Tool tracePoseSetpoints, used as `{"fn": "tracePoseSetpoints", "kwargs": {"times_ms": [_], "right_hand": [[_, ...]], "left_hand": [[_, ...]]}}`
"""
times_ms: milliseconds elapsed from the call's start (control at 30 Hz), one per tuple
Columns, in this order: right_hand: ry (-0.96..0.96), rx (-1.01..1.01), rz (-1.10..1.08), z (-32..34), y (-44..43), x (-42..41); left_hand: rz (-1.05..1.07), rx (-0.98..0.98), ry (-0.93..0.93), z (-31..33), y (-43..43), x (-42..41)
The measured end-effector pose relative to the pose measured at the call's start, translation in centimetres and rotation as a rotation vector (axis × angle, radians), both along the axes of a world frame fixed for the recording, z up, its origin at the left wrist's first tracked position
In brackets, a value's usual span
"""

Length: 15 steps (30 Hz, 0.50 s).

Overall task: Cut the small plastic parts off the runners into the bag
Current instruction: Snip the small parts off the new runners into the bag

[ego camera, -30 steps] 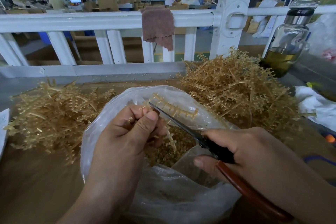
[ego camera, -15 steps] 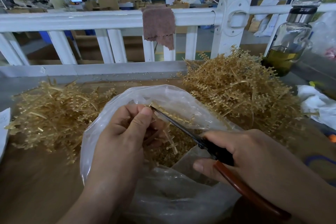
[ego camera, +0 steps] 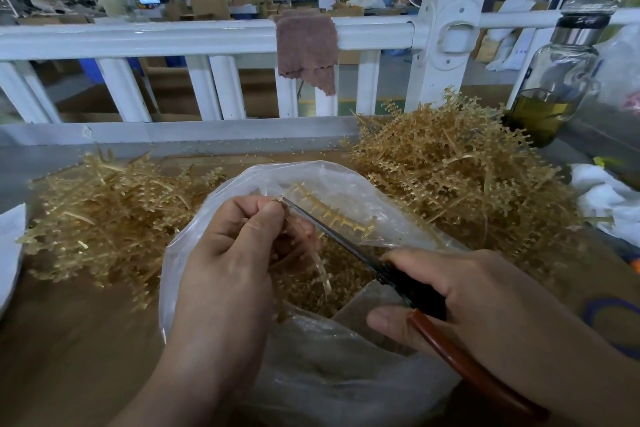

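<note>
a: which step is in hand?

b: a cut, mid-runner. the person's left hand (ego camera: 228,253) pinches a thin amber plastic runner with small parts along it (ego camera: 329,215) over the mouth of the clear crumpled plastic bag (ego camera: 346,374). the right hand (ego camera: 485,302) is closed round the red-brown handles of a pair of dark-bladed scissors (ego camera: 346,243), whose tip sits right beside the left fingertips (ego camera: 266,222).

a: blades open or shut?

b: they look nearly closed, though the blades overlap from this angle, so it's hard to be sure.

a: and the next move?

b: probably a short snip at each small stub, with the runner kept above the opening so every part drops in. the blade tip is very near the fingers, so that calls for care.

a: counts?

b: one bag, one pair of scissors, one runner in the hand. two loose heaps of amber runners on the brown table (ego camera: 69,340): a flatter left heap (ego camera: 104,215) and a taller right heap (ego camera: 460,173). a layer of cut amber parts (ego camera: 346,281) already lies in the bag, too many to count.

a: how far along?

b: judging by the heaps, plenty remains.
</note>
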State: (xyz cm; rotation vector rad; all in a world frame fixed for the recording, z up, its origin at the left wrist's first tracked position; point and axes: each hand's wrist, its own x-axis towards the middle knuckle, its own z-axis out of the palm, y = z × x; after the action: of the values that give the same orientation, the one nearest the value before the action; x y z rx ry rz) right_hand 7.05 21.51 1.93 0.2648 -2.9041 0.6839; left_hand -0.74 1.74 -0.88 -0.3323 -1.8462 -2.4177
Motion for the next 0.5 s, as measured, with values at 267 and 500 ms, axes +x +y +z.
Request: {"fn": "tracePoseSetpoints", "kwargs": {"times_ms": [267,500], "right_hand": [[-0.007,-0.014,-0.013,0.11,-0.17,-0.01],[-0.004,-0.012,-0.015,0.0,-0.23,-0.03]], "left_hand": [[-0.056,0.05,-0.037,0.34,0.24,0.34],[-0.042,0.039,-0.031,0.19,0.19,0.23]]}}
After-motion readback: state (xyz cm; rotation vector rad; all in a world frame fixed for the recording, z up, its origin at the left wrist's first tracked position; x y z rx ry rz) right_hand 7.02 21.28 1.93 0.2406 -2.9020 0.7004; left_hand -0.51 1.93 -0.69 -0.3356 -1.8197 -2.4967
